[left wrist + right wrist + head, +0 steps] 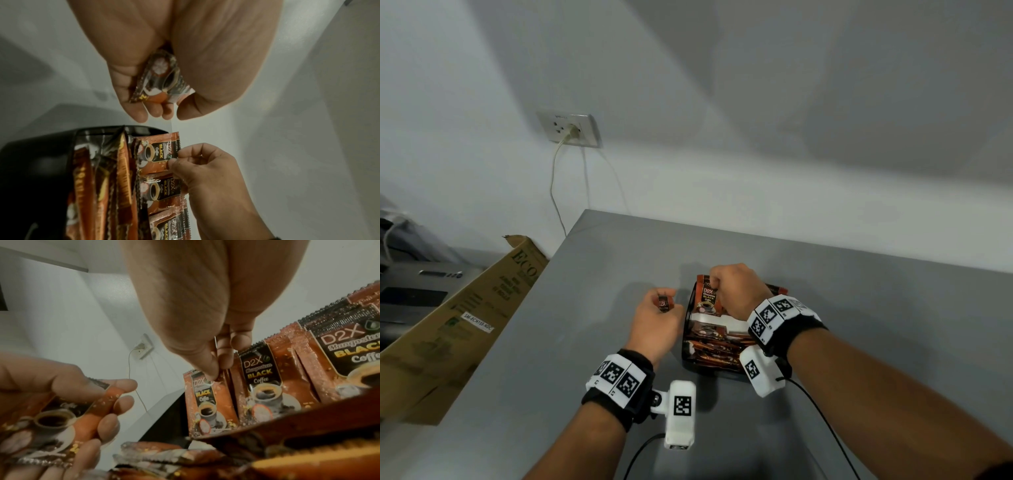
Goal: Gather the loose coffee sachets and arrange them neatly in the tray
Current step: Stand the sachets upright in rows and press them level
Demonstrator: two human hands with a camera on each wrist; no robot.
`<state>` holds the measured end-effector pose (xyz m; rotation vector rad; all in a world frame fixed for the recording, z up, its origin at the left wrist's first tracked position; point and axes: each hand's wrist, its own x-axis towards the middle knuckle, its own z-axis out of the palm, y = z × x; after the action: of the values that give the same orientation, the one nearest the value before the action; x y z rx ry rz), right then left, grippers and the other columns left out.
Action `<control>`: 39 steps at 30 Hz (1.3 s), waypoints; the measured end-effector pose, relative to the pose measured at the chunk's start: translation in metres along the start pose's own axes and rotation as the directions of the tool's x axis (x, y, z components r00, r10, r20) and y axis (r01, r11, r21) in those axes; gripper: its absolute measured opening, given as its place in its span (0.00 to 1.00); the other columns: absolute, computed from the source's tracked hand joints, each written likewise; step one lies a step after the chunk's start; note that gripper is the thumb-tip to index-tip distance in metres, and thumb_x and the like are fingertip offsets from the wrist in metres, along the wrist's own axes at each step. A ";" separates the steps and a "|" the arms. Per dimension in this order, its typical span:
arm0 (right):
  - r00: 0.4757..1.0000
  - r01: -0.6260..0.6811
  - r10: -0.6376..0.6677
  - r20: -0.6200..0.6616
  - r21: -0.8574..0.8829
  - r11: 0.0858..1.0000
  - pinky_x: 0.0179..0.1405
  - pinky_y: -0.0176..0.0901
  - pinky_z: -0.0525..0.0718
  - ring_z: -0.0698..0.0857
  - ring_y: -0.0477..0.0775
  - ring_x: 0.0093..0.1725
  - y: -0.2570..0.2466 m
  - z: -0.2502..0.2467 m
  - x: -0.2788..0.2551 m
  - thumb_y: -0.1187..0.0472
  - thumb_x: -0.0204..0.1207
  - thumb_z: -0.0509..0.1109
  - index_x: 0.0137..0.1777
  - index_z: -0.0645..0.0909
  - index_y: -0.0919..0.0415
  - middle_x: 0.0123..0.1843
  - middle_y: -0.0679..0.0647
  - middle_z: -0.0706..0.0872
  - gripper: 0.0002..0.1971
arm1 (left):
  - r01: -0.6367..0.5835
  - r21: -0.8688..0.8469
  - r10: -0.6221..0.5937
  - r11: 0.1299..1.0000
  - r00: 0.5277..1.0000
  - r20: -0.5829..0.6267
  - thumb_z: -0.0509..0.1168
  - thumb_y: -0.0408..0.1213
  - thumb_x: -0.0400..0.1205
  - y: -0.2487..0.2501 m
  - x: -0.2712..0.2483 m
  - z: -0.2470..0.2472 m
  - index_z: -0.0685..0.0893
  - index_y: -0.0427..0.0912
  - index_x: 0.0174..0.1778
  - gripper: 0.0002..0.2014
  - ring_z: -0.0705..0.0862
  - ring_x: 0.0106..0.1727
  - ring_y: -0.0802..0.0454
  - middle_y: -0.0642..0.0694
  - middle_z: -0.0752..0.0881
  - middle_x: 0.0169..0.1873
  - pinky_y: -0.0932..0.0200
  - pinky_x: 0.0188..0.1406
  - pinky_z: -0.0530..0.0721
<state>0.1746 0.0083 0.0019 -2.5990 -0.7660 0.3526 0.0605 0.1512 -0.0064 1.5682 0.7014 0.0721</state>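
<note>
A black tray [686, 320] stands on the grey table, filled with orange-and-black coffee sachets [717, 346]. Several of them stand upright in a row [261, 379]. My right hand [732, 291] reaches over the tray's far end and pinches the top edge of an upright sachet [707, 299] [203, 395] between thumb and fingers. My left hand [657, 318] hovers just left of the tray and grips another sachet [664, 304] [162, 81] [59, 415] in its curled fingers. The tray's floor is hidden under the packets.
A brown cardboard box [458, 318] leans off the table's left edge. A wall socket [570, 128] with a plugged cable sits on the white wall behind. Bare grey tabletop [859, 308] lies to the right of the tray and in front of it.
</note>
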 end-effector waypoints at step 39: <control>0.998 -0.020 0.009 0.065 0.168 0.986 0.49 0.45 0.89 0.88 0.51 0.45 -0.004 -0.024 -0.010 0.74 0.77 0.65 0.47 0.87 0.55 0.40 0.46 0.86 0.15 | -0.056 0.087 0.060 0.995 0.997 -0.041 0.66 0.23 0.80 -0.006 0.008 0.000 0.79 0.47 0.59 0.17 0.84 0.47 0.54 0.47 0.85 0.52 0.61 0.44 0.80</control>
<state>0.1730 -0.0016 0.0257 -2.4457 -0.7065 0.4861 0.0644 0.1544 -0.0143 1.6741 0.7009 0.1207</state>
